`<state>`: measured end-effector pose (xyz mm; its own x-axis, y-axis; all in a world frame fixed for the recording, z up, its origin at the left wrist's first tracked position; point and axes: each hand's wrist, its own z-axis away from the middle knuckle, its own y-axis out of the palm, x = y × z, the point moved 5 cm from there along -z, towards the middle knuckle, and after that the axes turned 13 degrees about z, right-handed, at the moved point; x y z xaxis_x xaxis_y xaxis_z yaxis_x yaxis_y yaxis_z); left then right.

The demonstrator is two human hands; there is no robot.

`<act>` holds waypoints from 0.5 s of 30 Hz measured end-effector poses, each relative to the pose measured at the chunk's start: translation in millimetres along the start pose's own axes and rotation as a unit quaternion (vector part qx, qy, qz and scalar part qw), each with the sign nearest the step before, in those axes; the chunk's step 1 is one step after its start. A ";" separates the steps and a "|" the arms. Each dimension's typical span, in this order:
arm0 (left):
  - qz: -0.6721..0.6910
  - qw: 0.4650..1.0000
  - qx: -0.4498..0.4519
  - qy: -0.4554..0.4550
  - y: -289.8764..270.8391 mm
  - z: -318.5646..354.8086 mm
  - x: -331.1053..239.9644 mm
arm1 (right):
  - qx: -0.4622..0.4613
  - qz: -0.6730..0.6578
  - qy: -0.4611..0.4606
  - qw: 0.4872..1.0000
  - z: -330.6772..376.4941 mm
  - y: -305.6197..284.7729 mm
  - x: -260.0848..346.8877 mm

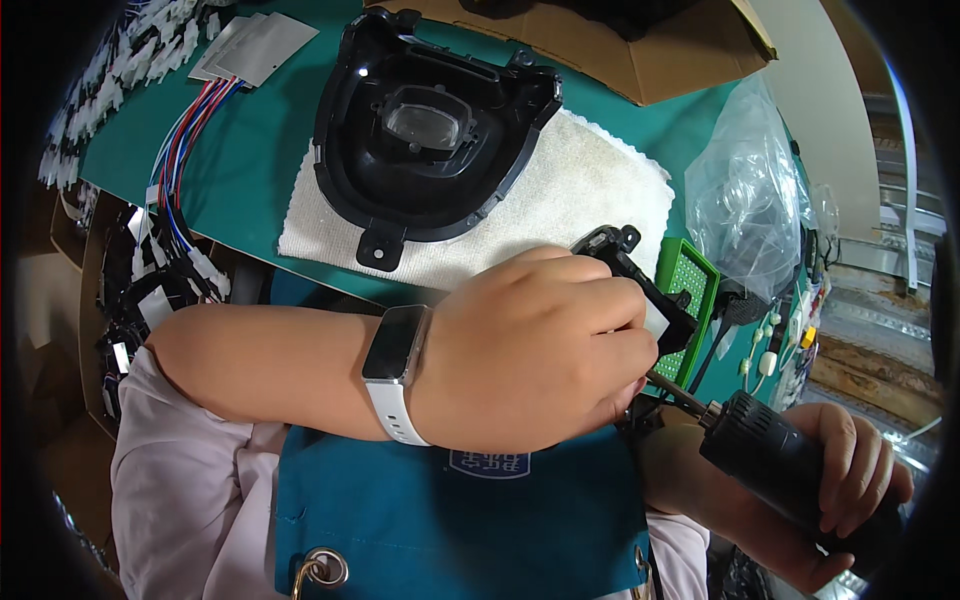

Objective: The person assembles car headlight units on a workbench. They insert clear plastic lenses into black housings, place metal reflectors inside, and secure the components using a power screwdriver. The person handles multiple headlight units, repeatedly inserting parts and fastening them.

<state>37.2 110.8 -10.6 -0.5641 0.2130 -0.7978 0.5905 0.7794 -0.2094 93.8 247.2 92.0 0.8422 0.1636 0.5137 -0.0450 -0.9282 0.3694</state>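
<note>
Near right, the right hand (pixel 850 470) grips a black electric screwdriver (pixel 770 450), its bit angled into a small black bracket (pixel 640 275) the left hand (pixel 530 345) clamps steady; farther, a black housing (pixel 425 130) rests cushioned on a white towel (pixel 590 190) over the green surface (pixel 250 150)

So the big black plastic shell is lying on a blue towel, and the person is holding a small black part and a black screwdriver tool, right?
Not quite. The towel is white, not blue; it lies on a green mat. The head view shows this. The rest holds: the big black plastic shell lies on it, the left hand holds a small black part, and the right hand holds a black powered screwdriver.
</note>
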 end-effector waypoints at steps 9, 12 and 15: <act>-0.009 0.999 0.009 0.034 -5.2 2.4 -4.3 | 0.045 0.029 0.040 0.998 -4.0 -0.1 2.0; 0.013 0.999 0.036 0.019 -3.4 1.6 0.8 | 0.020 0.035 0.030 0.999 -3.5 -1.9 3.1; 0.092 0.994 0.047 0.027 -0.9 1.0 2.7 | -0.025 -0.022 0.007 0.999 -1.8 -7.3 2.2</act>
<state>35.6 110.0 -13.1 -0.4708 0.3796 -0.7964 0.7358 0.6670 -0.1170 95.0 255.0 91.9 0.8361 0.2085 0.5074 -0.0358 -0.9022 0.4298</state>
